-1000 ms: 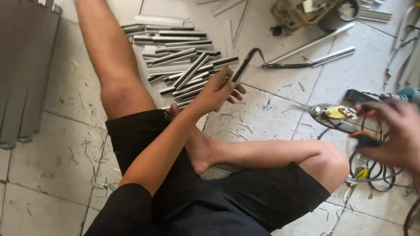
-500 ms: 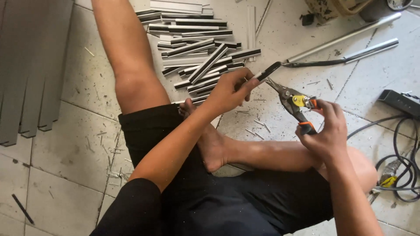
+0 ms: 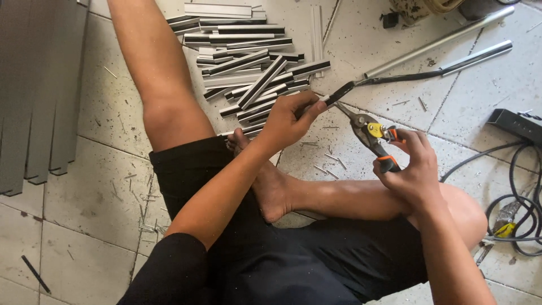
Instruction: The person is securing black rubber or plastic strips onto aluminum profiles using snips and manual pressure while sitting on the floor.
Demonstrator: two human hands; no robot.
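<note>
Two bare hands met over the tiled floor (image 3: 101, 113), where the person sat with one leg stretched out and the other folded in. The left hand (image 3: 291, 121) was clenched round the near end of a short black-and-silver metal strip (image 3: 333, 96), whose long axis ran up and to the right, away from the wrist, with its dark far tip free in the air. The right hand (image 3: 412, 169) gripped the orange-and-black handles of a pair of metal snips (image 3: 370, 133); the blades pointed up and to the left, their tips just below the strip and close to the left fingers, whether touching it I could not tell. So the strip lay up and to the left of the right hand, crossing the line of the blades, and the left hand was much the nearer to it. Behind the left hand lay a heap of similar cut strips (image 3: 254, 62), further right two long silver tubes (image 3: 446, 48), and at the right edge coiled black cables (image 3: 516, 186)
</note>
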